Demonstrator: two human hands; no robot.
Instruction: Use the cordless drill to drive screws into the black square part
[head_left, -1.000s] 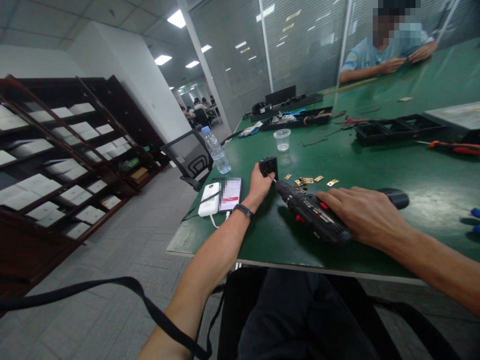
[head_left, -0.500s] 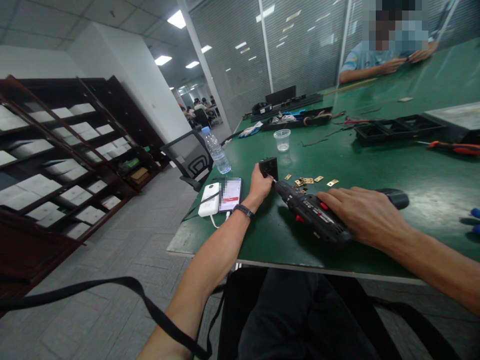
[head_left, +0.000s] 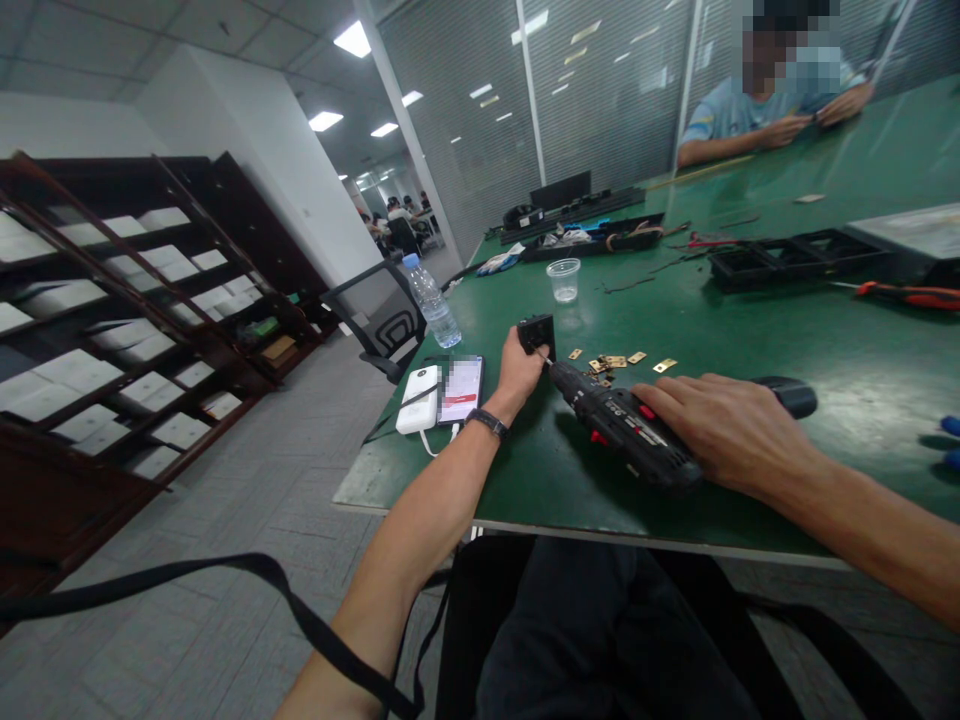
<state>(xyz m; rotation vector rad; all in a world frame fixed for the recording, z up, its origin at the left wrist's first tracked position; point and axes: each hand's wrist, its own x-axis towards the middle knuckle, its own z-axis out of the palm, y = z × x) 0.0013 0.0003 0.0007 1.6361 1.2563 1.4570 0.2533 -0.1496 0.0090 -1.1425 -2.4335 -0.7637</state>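
Just beyond the drill (head_left: 626, 425), clear cup (head_left: 564, 282), contents indistinct; aiming drill lengthwise, clasped in right hand (head_left: 731, 430), at black block (head_left: 537, 330) pinched in left hand (head_left: 519, 372).

Past the drill (head_left: 628, 428), golden plates (head_left: 616, 361) obstruct; room opens between cup (head_left: 564, 283) and black tray (head_left: 780, 277).

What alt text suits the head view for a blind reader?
The right hand points a drill at a black part in the left hand, over a green table. Small gold-coloured plates lie nearby; a clear cup stands beyond.
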